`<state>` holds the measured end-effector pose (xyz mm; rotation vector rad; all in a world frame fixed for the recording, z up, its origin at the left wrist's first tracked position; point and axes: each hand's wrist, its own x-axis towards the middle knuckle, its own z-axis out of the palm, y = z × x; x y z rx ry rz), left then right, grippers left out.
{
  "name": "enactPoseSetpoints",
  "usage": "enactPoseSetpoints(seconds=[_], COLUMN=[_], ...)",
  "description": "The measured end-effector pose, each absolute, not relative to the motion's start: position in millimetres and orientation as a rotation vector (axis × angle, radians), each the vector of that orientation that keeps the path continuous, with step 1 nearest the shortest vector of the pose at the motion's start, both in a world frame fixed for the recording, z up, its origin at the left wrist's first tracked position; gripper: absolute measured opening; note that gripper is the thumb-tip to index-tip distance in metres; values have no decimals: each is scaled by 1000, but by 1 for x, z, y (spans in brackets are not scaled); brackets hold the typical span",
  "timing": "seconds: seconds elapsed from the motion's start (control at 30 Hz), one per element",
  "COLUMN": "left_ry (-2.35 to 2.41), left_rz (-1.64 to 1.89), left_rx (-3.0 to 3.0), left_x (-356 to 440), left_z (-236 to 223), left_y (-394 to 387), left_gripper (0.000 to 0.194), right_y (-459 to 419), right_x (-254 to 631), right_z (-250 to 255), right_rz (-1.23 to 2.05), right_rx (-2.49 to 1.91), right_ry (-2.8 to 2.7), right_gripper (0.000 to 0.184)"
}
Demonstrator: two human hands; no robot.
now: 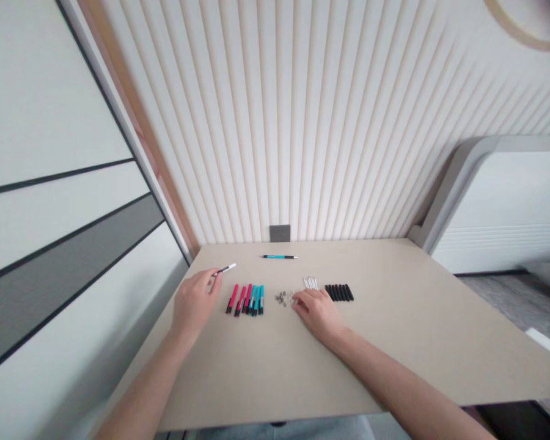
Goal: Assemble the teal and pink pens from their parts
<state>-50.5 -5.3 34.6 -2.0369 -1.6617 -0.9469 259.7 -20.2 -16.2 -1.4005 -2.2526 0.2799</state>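
The left hand [195,300] pinches a white-and-black pen [225,269] in its fingers [213,275]. The right hand [318,315] rests on the table [394,342], fingers loosely together, just beside small gray parts [282,298] and white sticks [310,283]. Red and teal markers [246,300] lie between the hands, black tubes [339,293] right of them, and a blue pen [279,256] near the far edge.

Glossy plastic pens [246,300] lie on a smooth, matt laminate tabletop [394,342].

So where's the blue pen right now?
In the head view, the blue pen lies crosswise near the desk's far edge, just below the wall socket, beyond the small gray pieces and white sticks.
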Motion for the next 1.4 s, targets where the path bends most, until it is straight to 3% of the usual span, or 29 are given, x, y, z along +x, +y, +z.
enactPoseSetpoints(seconds=[0.47,0.7,1.13,1.4], left_ry=[-2104,-2082,-2011,-1841], left_rz=[-717,-632,-603,-858], left_rx=[-2114,-2132,-2198,-2405], left_x=[-72,-66,-61,-67], left_z=[-14,-17,-16,-27], left_y=[-64,-64,-58,-46], left_gripper=[26,27,31,36], right_y=[-14,5,8,7], right_x=[276,308,305,306], right_z=[-19,-22,-31,-27], right_rz=[363,477,485,522], right_rx=[-1240,-1352,-1318,-1337], right_ry=[-2030,-1770,-1870,-1858], right_gripper=[19,29,27,29])
